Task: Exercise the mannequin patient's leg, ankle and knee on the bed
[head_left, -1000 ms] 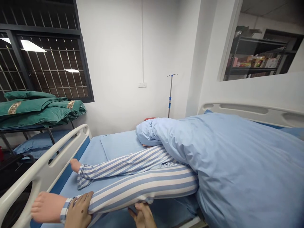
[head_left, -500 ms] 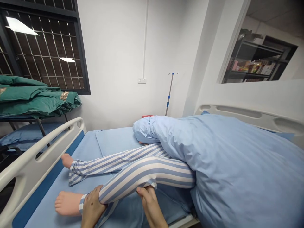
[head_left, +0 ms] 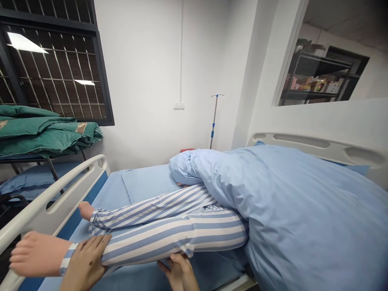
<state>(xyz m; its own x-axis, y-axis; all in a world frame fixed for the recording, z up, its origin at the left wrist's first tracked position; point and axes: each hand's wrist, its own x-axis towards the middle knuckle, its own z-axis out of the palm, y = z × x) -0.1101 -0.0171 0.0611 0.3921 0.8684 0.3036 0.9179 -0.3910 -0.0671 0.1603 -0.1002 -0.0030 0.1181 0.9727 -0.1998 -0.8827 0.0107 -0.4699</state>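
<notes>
A manikin-like figure lies on the bed, its near leg [head_left: 151, 241] in blue-and-white striped trousers. My left hand [head_left: 89, 258] is wrapped around that leg just above the ankle, over the trouser cuff. Below the knee, my right hand [head_left: 178, 270] supports the underside of the same leg, its fingers partly hidden beneath. The near bare foot [head_left: 41, 254] is raised off the sheet, close to the footboard. The far leg [head_left: 145, 207] rests on the mattress behind. A light blue quilt [head_left: 281, 202] covers the upper body.
The white footboard [head_left: 69, 192] stands at the left, the headboard [head_left: 315, 147] at the right. Behind the bed rises an IV pole [head_left: 214, 121]. Folded green bedding [head_left: 51, 133] lies on another bed below the barred window [head_left: 63, 72].
The near leg has straightened from a bent knee, its foot lifting and moving left toward the footboard. Both my hands have moved left along with it, keeping hold.
</notes>
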